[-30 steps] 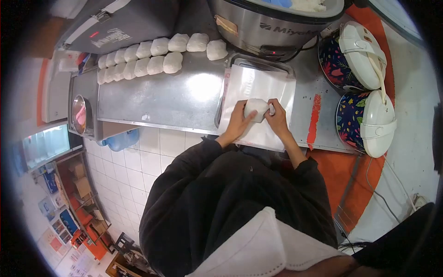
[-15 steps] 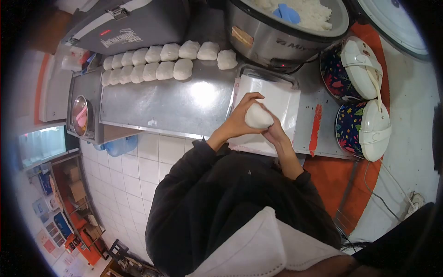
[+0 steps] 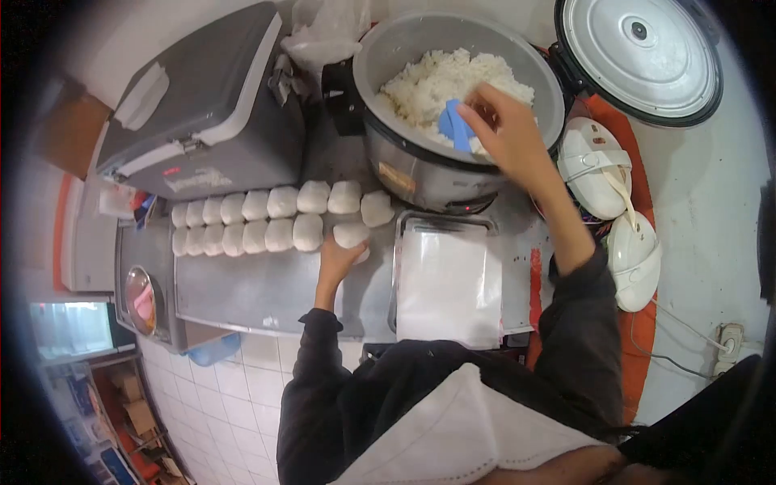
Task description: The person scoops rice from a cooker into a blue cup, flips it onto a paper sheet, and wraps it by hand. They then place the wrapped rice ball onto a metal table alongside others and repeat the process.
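Observation:
My left hand (image 3: 339, 263) is closed around a rounded white rice bundle (image 3: 351, 235), low over the metal table at the right end of the front row. Two lines of similar white bundles (image 3: 279, 232) run leftward from it. My right hand (image 3: 508, 129) reaches over the rice cooker (image 3: 420, 166), its thumb right at the blue rice scoop (image 3: 457, 128) and its fingers curled apart from the thumb. Loose white rice (image 3: 440, 77) fills much of the pot, with the scoop resting in it.
White paper sheets (image 3: 449, 283) lie on a metal tray (image 3: 396, 303) in front of me. At the back left stands a grey cooler box (image 3: 234, 137). The cooker's lid (image 3: 638, 61) is raised, above two white-lidded containers (image 3: 634, 263). A metal bowl (image 3: 141, 283) sits far left.
Both hands were together around the white bundle over the paper. My left hand has carried it left to the rows, while my right hand has moved up to the scoop. The view has shifted.

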Motion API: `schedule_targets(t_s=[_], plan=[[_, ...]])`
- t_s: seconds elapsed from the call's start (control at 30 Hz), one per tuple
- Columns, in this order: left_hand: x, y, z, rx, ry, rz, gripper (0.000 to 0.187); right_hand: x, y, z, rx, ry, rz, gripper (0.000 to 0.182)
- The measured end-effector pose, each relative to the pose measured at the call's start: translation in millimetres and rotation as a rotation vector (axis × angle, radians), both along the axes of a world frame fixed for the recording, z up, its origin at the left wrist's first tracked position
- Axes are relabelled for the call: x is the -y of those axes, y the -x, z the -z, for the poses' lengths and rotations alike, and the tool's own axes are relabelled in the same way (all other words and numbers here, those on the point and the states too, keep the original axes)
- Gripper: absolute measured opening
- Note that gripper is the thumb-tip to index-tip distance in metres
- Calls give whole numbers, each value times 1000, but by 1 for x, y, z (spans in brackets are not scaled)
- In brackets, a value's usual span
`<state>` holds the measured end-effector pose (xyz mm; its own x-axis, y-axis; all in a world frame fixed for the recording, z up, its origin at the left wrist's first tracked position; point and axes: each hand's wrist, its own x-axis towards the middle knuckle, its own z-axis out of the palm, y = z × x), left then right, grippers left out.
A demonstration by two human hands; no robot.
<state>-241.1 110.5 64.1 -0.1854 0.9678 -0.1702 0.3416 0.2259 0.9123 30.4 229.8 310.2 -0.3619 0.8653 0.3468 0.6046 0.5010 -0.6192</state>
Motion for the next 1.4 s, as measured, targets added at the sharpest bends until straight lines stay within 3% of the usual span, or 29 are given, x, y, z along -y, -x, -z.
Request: schedule_targets(t_s=[0.07,0.1,0.13,0.17,0.2,0.27,0.3,0.33,0.4,0.47,0.53,0.6,0.67,0.8,0.93,1.1,1.2,1.27,1.4], plan=[[-6,4,44,-74,55,-14,70,-71,5,22,458,147,-8,25],[-7,3,92,-405,-127,-64,73,-78,8,41,460,149,4,25],[-11,3,116,-733,-318,-113,77,-86,13,60,723,185,-7,32],[-10,-16,53,-630,-74,-134,78,-94,16,69,982,222,-17,39],[-13,-16,64,-630,-77,-123,78,-97,14,72,980,228,-7,39],[-9,-20,96,-1006,-302,-126,74,-98,6,78,1098,80,50,48],[-8,-20,84,-933,-388,-151,72,-101,-5,78,1108,-79,90,49],[-9,-18,72,-924,-388,-149,72,-102,-11,61,1117,-77,92,49],[-20,-13,45,-738,-185,-162,72,-109,-24,27,1147,-207,8,61],[-34,-13,1,-679,-191,-138,71,-123,-25,26,1141,-228,-111,62],[-58,-15,-42,-615,-573,-162,67,-131,-18,45,1126,-237,-235,64],[-106,2,-59,-236,-882,-212,64,-125,6,91,1226,-171,-268,66],[-157,-2,-101,69,-950,-165,59,-127,13,100,1235,-159,-235,66],[-195,-11,-99,-65,-1061,-59,58,-148,-10,78,1270,-120,-212,67],[-195,-18,-92,-17,-1031,-194,58,-168,-35,57,1386,108,-55,68],[-199,-27,-96,34,-1077,-257,58,-172,-44,94,1063,131,-68,61],[-198,-26,-97,30,-1077,-250,58,-170,-36,84,975,318,-172,51],[-199,-25,-94,43,-1083,-257,57,-156,-19,67,941,673,-141,45],[-198,-29,-93,56,-1071,-289,58,-137,3,52,865,742,-276,45]])
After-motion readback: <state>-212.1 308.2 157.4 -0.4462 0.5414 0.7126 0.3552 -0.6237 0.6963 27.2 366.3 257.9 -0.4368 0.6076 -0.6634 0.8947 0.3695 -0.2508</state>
